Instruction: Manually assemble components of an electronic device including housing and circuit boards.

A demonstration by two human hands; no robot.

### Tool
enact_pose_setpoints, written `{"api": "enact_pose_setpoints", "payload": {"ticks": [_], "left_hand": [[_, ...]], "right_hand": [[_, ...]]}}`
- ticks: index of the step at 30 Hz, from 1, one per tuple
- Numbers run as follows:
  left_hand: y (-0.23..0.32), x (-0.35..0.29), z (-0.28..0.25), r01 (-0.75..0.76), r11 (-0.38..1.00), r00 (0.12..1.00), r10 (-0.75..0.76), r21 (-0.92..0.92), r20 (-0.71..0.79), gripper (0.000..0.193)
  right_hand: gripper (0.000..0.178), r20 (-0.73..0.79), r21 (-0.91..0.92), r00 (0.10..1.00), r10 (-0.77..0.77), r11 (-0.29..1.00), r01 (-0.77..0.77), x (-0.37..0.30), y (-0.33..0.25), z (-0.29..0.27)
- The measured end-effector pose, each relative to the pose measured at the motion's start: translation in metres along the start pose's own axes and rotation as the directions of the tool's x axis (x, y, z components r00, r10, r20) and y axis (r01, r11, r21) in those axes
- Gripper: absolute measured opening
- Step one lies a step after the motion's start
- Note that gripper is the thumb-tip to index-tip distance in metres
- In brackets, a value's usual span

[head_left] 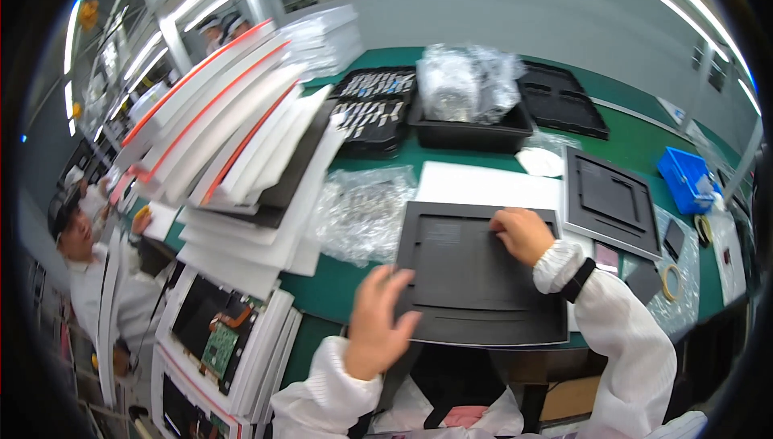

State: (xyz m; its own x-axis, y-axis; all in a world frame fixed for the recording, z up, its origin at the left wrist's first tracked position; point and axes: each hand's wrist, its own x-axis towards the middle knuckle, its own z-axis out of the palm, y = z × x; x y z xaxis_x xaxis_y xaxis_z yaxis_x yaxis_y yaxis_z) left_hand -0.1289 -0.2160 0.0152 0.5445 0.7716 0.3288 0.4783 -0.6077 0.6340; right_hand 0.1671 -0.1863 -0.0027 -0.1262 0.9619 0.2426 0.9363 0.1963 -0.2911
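A flat black plastic panel [475,278] with a raised frame and a recessed middle lies at the table's near edge in front of me. My left hand [378,322] is at the panel's left edge, its fingers spread and slightly blurred, and holds nothing. Over the upper right part of the panel, my right hand [523,233] rests with its fingers curled together. Whatever those fingertips may hold is hidden. A white foam sheet [491,181] extends from behind the panel.
Leaning stacks of white foam sheets [241,149] rise at left, above framed units with a circuit board [221,350]. Behind are a parts tray [370,109] and a black bin [471,134] of bagged items. Another black panel [616,201], a blue bin [688,181] and tape [671,283] lie right.
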Motion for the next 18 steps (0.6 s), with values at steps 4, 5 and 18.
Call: {"api": "enact_pose_setpoints", "payload": {"ticks": [4,5,18], "left_hand": [[0.025,-0.008,0.052,-0.285,0.957,0.938,0.268,0.051,0.220,0.076],[0.023,-0.012,0.068,-0.290,0.954,0.938,0.266,0.082,0.220,0.079],[0.024,-0.012,0.088,-0.280,0.928,0.951,0.234,0.247,0.200,0.080]], "right_hand": [[0.021,0.006,-0.067,1.000,0.003,0.998,-0.002,0.005,0.002,-0.001],[0.024,-0.007,-0.069,1.000,-0.002,0.998,0.001,0.007,0.004,0.001],[0.024,0.396,0.330,0.917,0.039,0.926,-0.182,0.010,0.011,-0.068]]}}
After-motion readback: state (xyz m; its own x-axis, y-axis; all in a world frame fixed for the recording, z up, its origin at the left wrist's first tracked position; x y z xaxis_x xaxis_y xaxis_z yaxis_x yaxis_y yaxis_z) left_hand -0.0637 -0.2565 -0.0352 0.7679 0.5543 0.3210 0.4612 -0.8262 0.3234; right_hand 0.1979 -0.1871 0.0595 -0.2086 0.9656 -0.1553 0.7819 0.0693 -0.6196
